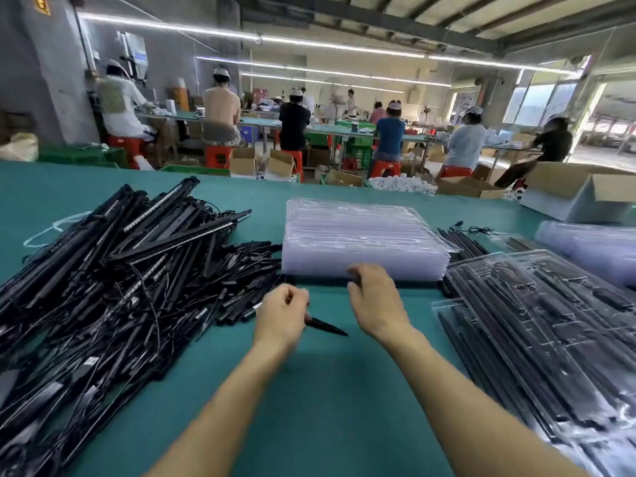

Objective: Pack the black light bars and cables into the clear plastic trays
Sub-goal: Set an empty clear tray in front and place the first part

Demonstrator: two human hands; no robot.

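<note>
Green table (pixel 344 390): left hand (pixel 280 315) grips black piece (pixel 327 327) (tray stack (pixel 361 235) beyond)

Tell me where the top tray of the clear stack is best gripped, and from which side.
Likely the near long edge of the top one in the stack of clear trays, from the person's side. The stack lies flat, so only thin rims offer a pinch, and that edge faces the right hand. The left hand holds a black piece.

Heap of black light bars and cables (pixel 113 287) runs off left/bottom edges. Filled clear plastic trays (pixel 550 339) cut by right edge. Blurred left hand (pixel 280 316) hides most of the thin black piece (pixel 327 327) it grips.
</note>
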